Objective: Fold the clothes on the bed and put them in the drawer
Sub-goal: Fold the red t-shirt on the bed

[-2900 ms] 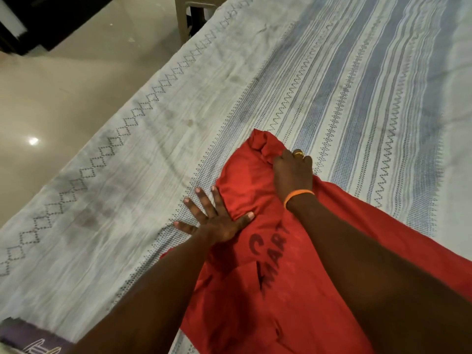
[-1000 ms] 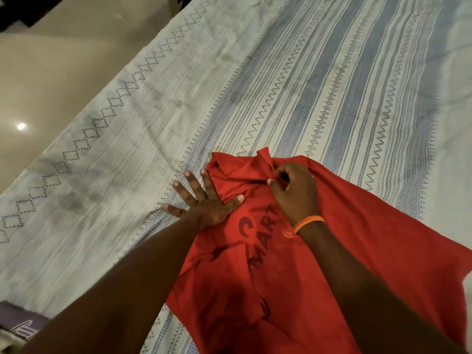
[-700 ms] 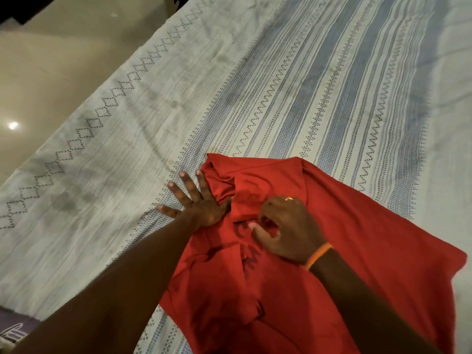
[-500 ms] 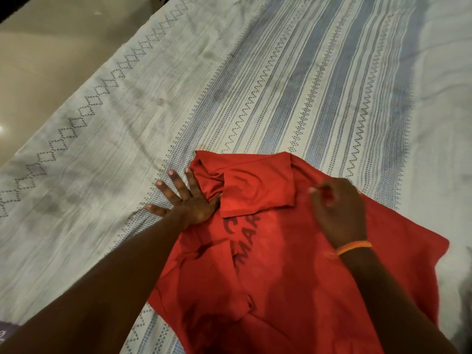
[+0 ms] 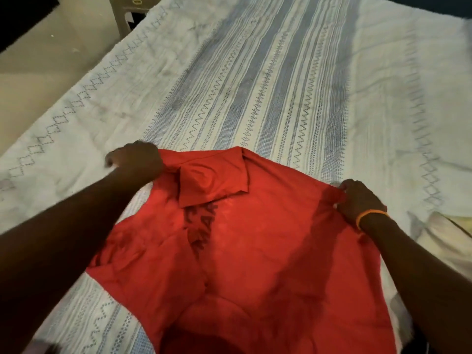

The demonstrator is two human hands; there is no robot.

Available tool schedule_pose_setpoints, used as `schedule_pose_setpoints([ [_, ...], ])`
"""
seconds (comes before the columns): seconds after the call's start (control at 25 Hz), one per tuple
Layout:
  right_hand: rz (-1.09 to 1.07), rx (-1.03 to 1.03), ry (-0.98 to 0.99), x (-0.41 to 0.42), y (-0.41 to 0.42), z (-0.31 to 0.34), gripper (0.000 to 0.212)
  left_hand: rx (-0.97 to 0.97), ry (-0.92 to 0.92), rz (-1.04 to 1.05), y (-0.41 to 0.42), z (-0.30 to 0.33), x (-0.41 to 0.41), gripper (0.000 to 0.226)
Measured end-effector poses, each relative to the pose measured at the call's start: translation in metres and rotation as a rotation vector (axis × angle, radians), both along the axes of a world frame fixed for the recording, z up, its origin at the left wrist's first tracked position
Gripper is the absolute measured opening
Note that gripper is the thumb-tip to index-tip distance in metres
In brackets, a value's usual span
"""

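A red T-shirt (image 5: 255,251) with dark lettering lies spread on the bed (image 5: 281,85), one sleeve folded in over its chest. My left hand (image 5: 136,160) grips the shirt's upper left edge with curled fingers. Pinching the upper right edge, my right hand (image 5: 357,199) wears an orange band at the wrist. The shirt's lower part runs out of view at the bottom. No drawer is visible.
The bed has a pale sheet with blue striped and zigzag bands. A pale yellow-white cloth (image 5: 444,238) lies at the right edge. Tiled floor (image 5: 51,54) runs along the left, with a wooden furniture leg (image 5: 125,14) at the top.
My left hand, earlier pressed flat on the shirt, now grips its left edge. My right hand let go of the folded sleeve and moved right to the shirt's other edge.
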State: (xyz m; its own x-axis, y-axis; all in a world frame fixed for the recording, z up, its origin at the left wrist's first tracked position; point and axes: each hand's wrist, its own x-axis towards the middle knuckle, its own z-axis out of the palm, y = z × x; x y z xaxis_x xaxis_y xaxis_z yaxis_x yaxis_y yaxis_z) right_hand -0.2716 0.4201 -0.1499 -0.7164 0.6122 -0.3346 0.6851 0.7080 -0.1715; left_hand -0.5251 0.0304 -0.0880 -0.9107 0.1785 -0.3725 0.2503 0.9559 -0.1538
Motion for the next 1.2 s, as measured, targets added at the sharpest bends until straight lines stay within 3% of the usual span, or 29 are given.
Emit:
schedule_pose_setpoints([
  [0.04,0.006,0.030,0.010,0.001,-0.001,-0.002,0.042,0.001,0.214,-0.086,0.020,0.004,0.005,0.023],
  [0.08,0.015,0.057,0.022,0.002,-0.001,-0.003,0.040,0.066,0.293,-0.192,0.041,-0.001,0.012,0.021],
  [0.2,0.069,0.087,0.052,0.009,0.003,-0.005,0.043,0.225,0.049,-0.439,0.097,-0.021,0.033,0.024],
  [0.44,0.159,0.099,0.000,0.008,0.025,0.004,0.048,0.214,0.140,-0.327,0.112,-0.042,0.010,0.029],
  [0.6,0.200,0.055,-0.034,0.004,0.032,0.007,0.040,0.100,0.196,-0.405,0.120,-0.041,0.004,0.015],
  [0.76,0.144,-0.066,-0.022,0.006,0.038,0.025,0.030,0.228,0.214,-0.441,0.113,-0.029,0.010,0.019],
  [0.84,0.120,-0.020,0.052,0.017,0.031,0.036,0.031,0.396,0.220,-0.491,0.103,-0.021,0.016,0.026],
  [0.92,0.194,0.087,0.216,0.037,0.012,0.049,0.027,0.466,0.290,-0.657,0.085,-0.009,0.028,0.036],
  [1.04,0.474,0.312,0.476,0.086,-0.030,0.061,0.017,0.412,0.401,-1.023,0.039,0.005,0.049,0.037],
  [1.12,0.611,0.450,0.474,0.123,-0.055,0.053,0.012,0.374,0.436,-1.194,0.002,0.005,0.070,0.027],
  [1.2,0.615,0.436,0.364,0.158,-0.074,0.034,0.027,0.350,0.387,-1.299,-0.033,-0.009,0.092,0.016],
])
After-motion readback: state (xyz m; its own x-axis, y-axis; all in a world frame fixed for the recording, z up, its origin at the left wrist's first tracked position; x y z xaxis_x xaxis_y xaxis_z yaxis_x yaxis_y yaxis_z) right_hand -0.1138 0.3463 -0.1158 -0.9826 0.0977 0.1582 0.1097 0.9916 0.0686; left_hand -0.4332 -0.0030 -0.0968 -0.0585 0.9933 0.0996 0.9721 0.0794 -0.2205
